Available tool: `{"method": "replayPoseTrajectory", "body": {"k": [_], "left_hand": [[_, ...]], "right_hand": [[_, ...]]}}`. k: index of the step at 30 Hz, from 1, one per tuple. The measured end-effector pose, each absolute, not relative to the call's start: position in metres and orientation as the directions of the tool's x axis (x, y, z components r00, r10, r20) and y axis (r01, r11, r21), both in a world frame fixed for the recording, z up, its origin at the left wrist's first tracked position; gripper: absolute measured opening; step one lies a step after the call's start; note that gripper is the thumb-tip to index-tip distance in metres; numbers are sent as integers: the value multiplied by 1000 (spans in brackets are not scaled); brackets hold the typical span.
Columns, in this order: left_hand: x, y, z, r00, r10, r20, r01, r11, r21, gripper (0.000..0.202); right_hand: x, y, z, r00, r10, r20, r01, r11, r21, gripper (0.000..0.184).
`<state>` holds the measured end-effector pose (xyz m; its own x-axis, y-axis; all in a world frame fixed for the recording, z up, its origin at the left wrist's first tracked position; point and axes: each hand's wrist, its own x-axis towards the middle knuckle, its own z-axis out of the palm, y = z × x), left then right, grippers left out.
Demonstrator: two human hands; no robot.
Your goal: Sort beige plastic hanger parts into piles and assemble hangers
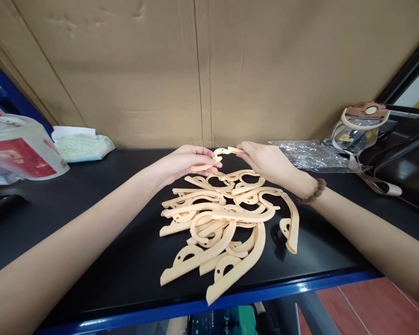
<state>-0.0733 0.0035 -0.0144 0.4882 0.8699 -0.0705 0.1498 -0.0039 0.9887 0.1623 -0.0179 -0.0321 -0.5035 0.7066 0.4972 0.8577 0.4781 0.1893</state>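
Note:
Above the far edge of a pile, a beige plastic folding hanger (223,151) is stretched between my two hands. My left hand (186,163) is closed around its left arm, thumb lying along the piece. The fingers of my right hand (261,158) pinch its right end; the fingertips are partly hidden. Below both hands lies a heap of similar beige folding hangers (237,216), with curved hooks and straight arms overlapping. One hanger (293,223) juts out at the heap's right side, angled toward the front edge.
The black tabletop (118,265) has a blue front edge (286,293). At left are a wipes pack (84,146) and a plastic-wrapped roll (28,149). Clear plastic wrap (310,156), a drinking bottle (359,128) and a black bag (401,158) sit at right. Cardboard (153,70) stands behind.

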Motion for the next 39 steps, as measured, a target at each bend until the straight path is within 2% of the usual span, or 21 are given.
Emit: {"method": "replayPoseTrajectory", "body": {"k": [3, 7, 10, 15, 18, 19, 21, 22, 24, 26, 28, 30, 34, 39], "left_hand": [[-66, -7, -14, 482, 871, -100, 196, 4, 981, 12], [-58, -17, -14, 569, 788, -235, 216, 132, 967, 23], [-51, -26, -14, 541, 811, -224, 244, 104, 964, 29], [-37, -37, -9, 388, 911, -139, 278, 28, 960, 30], [-35, -36, -5, 347, 928, -137, 381, -6, 925, 30], [-37, -36, -3, 361, 926, -107, 433, -65, 899, 30], [-45, -33, 1, 443, 897, 2, 557, -276, 783, 28], [-51, -30, 2, 502, 863, 54, 609, -398, 686, 27], [-65, -23, 3, 575, 817, 49, 686, -513, 516, 24], [-80, -11, 0, 493, 867, 67, 767, -470, 436, 21], [-95, 4, -8, 319, 922, 221, 889, -372, 267, 27], [-110, 20, -20, 204, 918, 341, 941, -279, 189, 33], [-133, 45, -46, 218, 923, 317, 940, -286, 184, 38], [-135, 48, -52, 279, 875, 395, 920, -361, 151, 43]], "right_hand": [[163, -19, -32, -584, 653, 482, 811, 492, 316, 39], [160, -26, -30, -686, 598, 414, 723, 497, 480, 26], [155, -33, -28, -684, 620, 386, 715, 461, 526, 26], [140, -41, -25, -551, 765, 335, 815, 404, 416, 33], [135, -42, -25, -505, 807, 306, 848, 398, 351, 34], [135, -40, -25, -498, 811, 306, 856, 405, 320, 32], [140, -34, -23, -464, 831, 308, 885, 419, 204, 25], [145, -29, -22, -430, 849, 307, 903, 409, 135, 24], [160, -17, -20, -334, 889, 313, 939, 342, 31, 30], [178, -5, -20, -230, 912, 339, 971, 237, 21, 38], [193, 6, -26, -130, 923, 362, 991, 125, 36, 41], [204, 14, -34, -78, 929, 362, 996, 62, 56, 39], [211, 22, -50, -94, 930, 355, 994, 69, 83, 33], [208, 24, -55, -153, 901, 406, 988, 155, 28, 35]]}}
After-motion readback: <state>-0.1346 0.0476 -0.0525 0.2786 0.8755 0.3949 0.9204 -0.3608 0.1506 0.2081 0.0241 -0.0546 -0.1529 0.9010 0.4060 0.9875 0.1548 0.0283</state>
